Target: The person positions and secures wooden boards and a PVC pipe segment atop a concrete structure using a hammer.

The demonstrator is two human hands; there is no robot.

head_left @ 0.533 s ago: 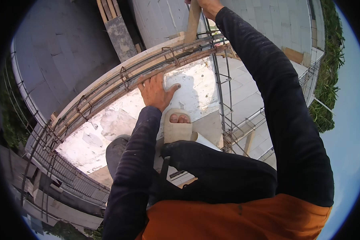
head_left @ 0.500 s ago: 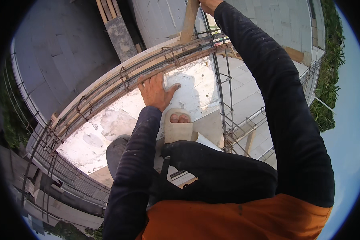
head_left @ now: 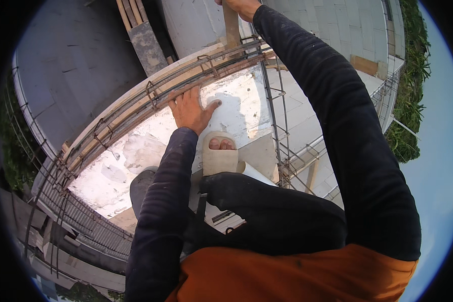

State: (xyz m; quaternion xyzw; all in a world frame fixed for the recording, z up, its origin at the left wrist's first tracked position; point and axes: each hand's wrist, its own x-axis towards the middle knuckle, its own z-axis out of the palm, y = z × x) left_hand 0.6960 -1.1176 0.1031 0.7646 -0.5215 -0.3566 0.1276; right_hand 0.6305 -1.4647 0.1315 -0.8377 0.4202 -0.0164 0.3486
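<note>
From the head view, the left hand (head_left: 190, 109) lay flat with fingers spread on the white wall top (head_left: 136, 151), touching the steel bars (head_left: 151, 100) along its edge. The right hand (head_left: 241, 7) gripped an upright wooden post (head_left: 231, 27) above. A beige sandal (head_left: 219, 157) stood just below the left hand.

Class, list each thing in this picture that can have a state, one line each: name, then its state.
left hand: open, palm flat on the white slab, fingers at the rebar cage
right hand: closed around the top of the wooden post
wooden post: upright, held
rebar cage: lying along the wall top, tied with stirrups
sandal: worn, toes showing
white pipe: lying by the sandal
</note>
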